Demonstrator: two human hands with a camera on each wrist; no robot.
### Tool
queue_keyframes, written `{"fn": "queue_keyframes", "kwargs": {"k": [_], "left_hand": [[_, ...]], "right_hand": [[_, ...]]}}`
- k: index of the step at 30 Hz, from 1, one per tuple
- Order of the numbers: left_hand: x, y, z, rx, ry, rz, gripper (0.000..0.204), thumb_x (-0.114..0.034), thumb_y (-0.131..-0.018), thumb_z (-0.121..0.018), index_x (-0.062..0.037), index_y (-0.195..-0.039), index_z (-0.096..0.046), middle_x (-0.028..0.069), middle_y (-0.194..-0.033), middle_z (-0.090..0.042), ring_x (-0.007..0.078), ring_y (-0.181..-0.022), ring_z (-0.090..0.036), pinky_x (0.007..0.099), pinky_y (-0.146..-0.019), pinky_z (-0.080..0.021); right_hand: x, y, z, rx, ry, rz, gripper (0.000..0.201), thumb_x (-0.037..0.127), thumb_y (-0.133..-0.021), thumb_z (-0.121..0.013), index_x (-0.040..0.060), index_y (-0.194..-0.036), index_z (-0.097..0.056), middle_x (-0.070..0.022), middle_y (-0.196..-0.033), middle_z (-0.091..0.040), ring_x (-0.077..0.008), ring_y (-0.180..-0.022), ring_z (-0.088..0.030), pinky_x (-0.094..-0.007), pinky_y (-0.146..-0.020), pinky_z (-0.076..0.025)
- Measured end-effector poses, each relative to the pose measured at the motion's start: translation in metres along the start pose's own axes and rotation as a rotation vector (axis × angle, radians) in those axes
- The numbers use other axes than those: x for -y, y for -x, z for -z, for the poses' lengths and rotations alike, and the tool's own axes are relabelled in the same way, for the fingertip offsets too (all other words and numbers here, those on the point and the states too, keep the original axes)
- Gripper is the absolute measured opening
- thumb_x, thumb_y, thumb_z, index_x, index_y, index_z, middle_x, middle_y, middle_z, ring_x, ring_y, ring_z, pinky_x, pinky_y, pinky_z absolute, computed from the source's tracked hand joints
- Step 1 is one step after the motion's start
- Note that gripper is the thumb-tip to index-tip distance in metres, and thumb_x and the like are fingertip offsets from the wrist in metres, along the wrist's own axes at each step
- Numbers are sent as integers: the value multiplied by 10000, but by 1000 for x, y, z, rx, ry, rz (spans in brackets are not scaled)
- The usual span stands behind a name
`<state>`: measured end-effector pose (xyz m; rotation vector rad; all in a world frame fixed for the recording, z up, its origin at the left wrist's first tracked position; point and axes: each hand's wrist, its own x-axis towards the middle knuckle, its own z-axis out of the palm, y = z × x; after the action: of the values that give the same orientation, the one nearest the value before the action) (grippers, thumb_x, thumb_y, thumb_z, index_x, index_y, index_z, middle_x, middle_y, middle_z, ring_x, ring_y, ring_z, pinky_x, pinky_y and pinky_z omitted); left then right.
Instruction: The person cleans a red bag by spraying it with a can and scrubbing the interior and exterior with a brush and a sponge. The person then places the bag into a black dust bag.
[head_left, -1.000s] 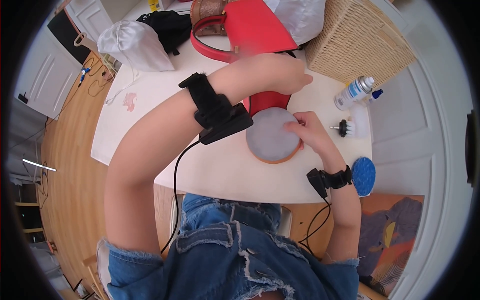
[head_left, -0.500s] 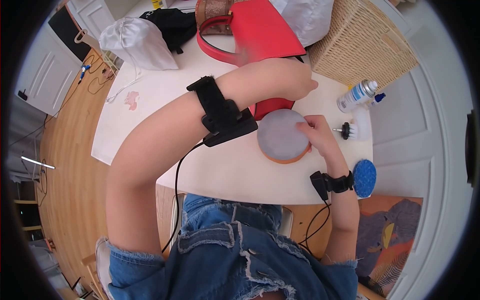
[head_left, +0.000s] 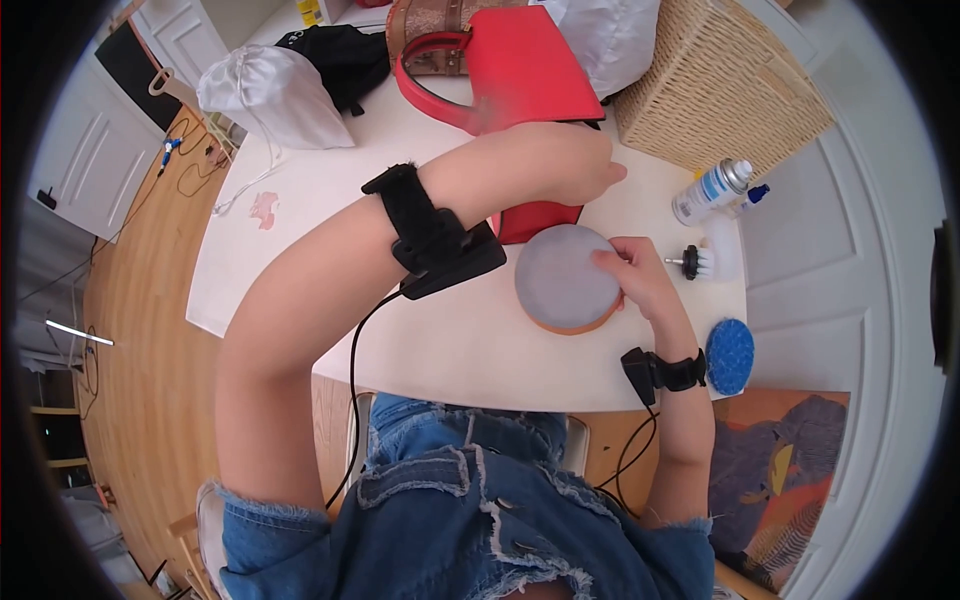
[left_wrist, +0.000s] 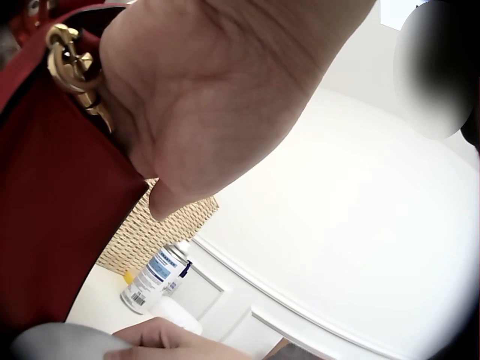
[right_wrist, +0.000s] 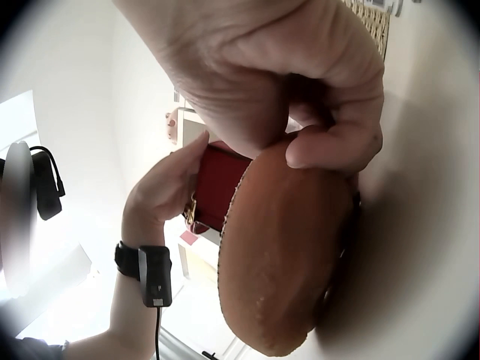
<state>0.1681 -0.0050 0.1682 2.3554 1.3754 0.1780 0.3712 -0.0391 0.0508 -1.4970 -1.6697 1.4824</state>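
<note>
A red handbag (head_left: 535, 65) stands on the white table, its lower part showing below my left forearm. My left hand (head_left: 585, 165) holds the bag at its right side; in the left wrist view the palm lies by a gold clasp (left_wrist: 71, 64), the fingers mostly hidden. My right hand (head_left: 640, 275) pinches the edge of a round sponge pad (head_left: 568, 275), thumb on its grey face and fingers under it. In the right wrist view the pad's orange foam side (right_wrist: 281, 247) faces the camera, close by the bag's red panel (right_wrist: 221, 184).
A spray can (head_left: 712, 190), a small brush (head_left: 692, 262) and a blue scrubbing pad (head_left: 730, 355) line the table's right side. Behind them is a woven basket (head_left: 725, 85). A white drawstring bag (head_left: 275, 95), a black bag (head_left: 345, 65) and a brown bag (head_left: 430, 35) sit at the back.
My right hand has moved the pad a little to the right and toward me, away from the bag's lower part. My left hand stays at the handbag with only slight shifts.
</note>
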Motion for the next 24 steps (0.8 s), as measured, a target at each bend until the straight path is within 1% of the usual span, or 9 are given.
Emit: {"fn": "queue_keyframes", "kwargs": {"k": [2,5,8,11,13,16,17,19,24], "left_hand": [[-1,2,0,4,9,-9,541,-391,-966,-429,67,-800,-665,222,-720,-626,344,-657,-616,432,-690,-495],[-3,3,0,-9,11,-18,538,-385,-967,-424,68,-803,-664,220,-726,-630,340,-656,-618,427,-693,-497],[-4,1,-2,11,-27,-14,445,-327,-968,-444,33,-862,-682,200,-767,-654,367,-695,-627,464,-677,-496],[5,-4,-10,6,-12,-90,440,-318,-970,-445,38,-843,-671,202,-738,-638,367,-677,-616,464,-652,-486],[15,-12,-19,-68,-142,-220,439,-311,-968,-448,47,-830,-662,206,-705,-624,364,-645,-604,455,-635,-479],[19,-4,-15,-97,-96,-227,443,-313,-967,-451,50,-824,-661,210,-685,-617,360,-622,-599,439,-627,-480],[16,-2,-13,-89,-104,-235,443,-313,-967,-451,50,-824,-661,210,-685,-617,360,-622,-599,439,-627,-480],[10,6,-8,-92,67,-118,448,-304,-967,-453,61,-800,-651,211,-653,-603,358,-594,-590,432,-622,-480],[10,12,-10,-126,70,-123,450,-294,-966,-469,68,-749,-624,209,-619,-586,354,-571,-582,433,-597,-477]], "right_hand": [[-1,0,0,-14,-23,-21,257,174,-831,-609,-81,-808,-638,-83,-602,-591,-145,-429,-546,-262,-353,-410],[0,-4,-6,-22,43,1,251,194,-862,-612,-54,-854,-648,-60,-625,-603,-118,-419,-526,-247,-347,-382],[3,-7,-8,-14,95,6,251,189,-857,-609,-60,-857,-643,-69,-620,-600,-127,-421,-531,-252,-359,-399],[3,-15,-22,84,136,52,252,187,-851,-606,-62,-862,-642,-75,-621,-600,-132,-437,-546,-259,-379,-422],[9,-17,-32,143,124,41,264,193,-849,-606,-66,-878,-646,-75,-621,-601,-134,-450,-558,-266,-396,-439],[9,-20,-33,130,103,54,275,207,-802,-636,-66,-820,-658,-94,-620,-608,-171,-504,-604,-298,-441,-498],[10,-19,-30,122,93,55,275,207,-802,-636,-66,-820,-658,-94,-620,-608,-171,-504,-604,-298,-441,-498],[15,-11,-20,102,102,16,276,197,-805,-630,-77,-802,-652,-99,-611,-608,-170,-475,-599,-299,-423,-492],[4,12,11,-54,129,-5,275,179,-816,-619,-95,-794,-636,-112,-609,-607,-166,-456,-594,-285,-386,-467]]}}
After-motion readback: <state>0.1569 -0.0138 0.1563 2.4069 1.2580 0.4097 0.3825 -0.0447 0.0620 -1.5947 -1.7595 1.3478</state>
